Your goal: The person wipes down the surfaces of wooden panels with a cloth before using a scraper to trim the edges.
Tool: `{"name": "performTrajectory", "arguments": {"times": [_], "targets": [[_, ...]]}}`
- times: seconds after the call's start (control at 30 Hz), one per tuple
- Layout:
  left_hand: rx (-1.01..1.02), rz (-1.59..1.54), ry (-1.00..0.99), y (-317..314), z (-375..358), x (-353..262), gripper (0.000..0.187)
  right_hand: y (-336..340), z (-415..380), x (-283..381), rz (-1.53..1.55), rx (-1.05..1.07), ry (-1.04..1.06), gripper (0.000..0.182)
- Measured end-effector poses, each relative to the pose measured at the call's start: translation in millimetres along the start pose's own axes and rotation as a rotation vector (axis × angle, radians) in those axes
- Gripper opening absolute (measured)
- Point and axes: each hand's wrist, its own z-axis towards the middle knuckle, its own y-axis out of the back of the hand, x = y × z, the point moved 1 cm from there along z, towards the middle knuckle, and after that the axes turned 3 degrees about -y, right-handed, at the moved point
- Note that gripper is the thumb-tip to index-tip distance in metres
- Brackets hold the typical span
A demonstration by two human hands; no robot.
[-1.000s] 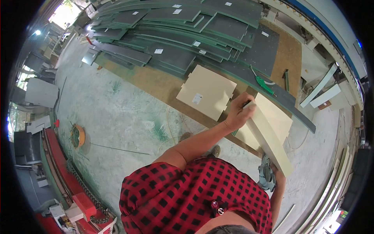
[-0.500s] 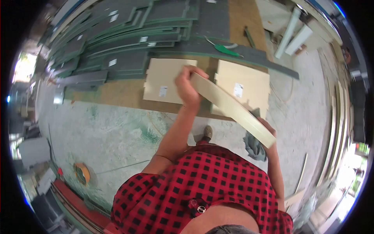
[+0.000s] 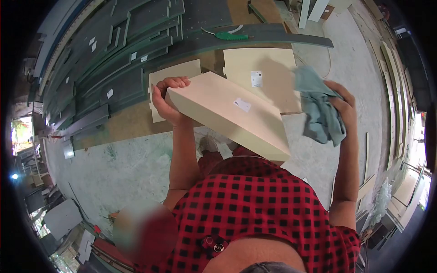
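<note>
My left hand [image 3: 172, 98] grips the upper left end of a thick cream panel [image 3: 223, 98], fingers curled over its edge. The panel is tilted in front of my body, with a white label on its broad face and its long side edge towards me. To the right, my right hand [image 3: 343, 107] holds a crumpled grey-green cloth [image 3: 321, 109] in the air, apart from the panel. Two more cream panels lie behind: the left panel [image 3: 177, 69] is partly hidden by the held one, and the right panel [image 3: 236, 59] bears a white label and a shadow.
Dark grey boards [image 3: 123, 68] with green edges are stacked at the upper left. A green-handled tool [image 3: 230, 35] lies on a long dark strip [image 3: 277, 34]. Long boards [image 3: 393, 104] line the right side. A blurred patch [image 3: 145, 232] covers part of the lower left.
The cream panel has turned from its narrow edge to show its labelled broad face. My right hand has left its lower end and moved up and right with the cloth. My left hand moved left.
</note>
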Motion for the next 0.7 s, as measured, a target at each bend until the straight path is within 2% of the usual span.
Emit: {"name": "performTrajectory", "arguments": {"times": [0.07,0.17,0.2,0.27,0.3,0.37,0.4,0.43,0.47,0.5,0.57,0.63,0.7], "targets": [[-0.016,0.06,0.007,3.5,0.0,0.0,0.043,-48.8,1.5,38.2,-0.078,0.214,0.129,0.044],[-0.001,0.05,0.004,7.8,-1.6,-1.2,0.041,-131.9,6.4,58.5,-0.04,0.626,0.352,0.042],[0.001,0.048,-0.007,6.6,-2.4,-3.3,0.041,-158.7,6.5,55.2,-0.111,0.663,0.402,0.037],[-0.201,0.046,0.075,6.9,-4.6,-5.6,0.038,-192.4,14.1,65.8,-0.281,0.649,0.466,0.031],[-0.203,0.047,0.067,9.5,-4.2,-3.1,0.038,-209.2,24.9,63.2,-0.28,0.654,0.472,0.031],[-0.295,0.338,-0.061,17.8,-4.2,2.2,0.036,-239.3,62.1,39.6,-0.253,0.63,0.52,0.031],[-0.296,0.339,-0.063,17.9,-3.4,0.8,0.036,-246.8,82.0,23.2,-0.292,0.624,0.613,0.029],[-0.135,0.213,-0.047,15.5,-1.3,-0.1,0.035,-252.9,100.8,4.2,-0.332,0.615,0.708,0.028],[0.027,0.087,-0.03,12.0,0.5,-1.0,0.035,-253.3,116.3,-20.8,-0.477,0.587,0.652,0.029],[0.013,0.1,-0.032,8.0,0.1,-1.4,0.036,-248.4,126.5,-46.5,-0.618,0.555,0.591,0.03],[0.002,0.111,-0.025,4.7,1.6,-1.0,0.036,-228.9,132.5,-86.6,-0.542,0.465,0.209,0.033],[-0.017,0.121,-0.011,2.0,2.7,1.1,0.036,-192.1,106.5,-69.8,-0.486,0.53,0.026,0.034],[-0.033,0.132,-0.032,-1.6,6.4,4.2,0.037,-157.2,83.6,-97.8,-0.498,0.432,0.099,0.034]]}}
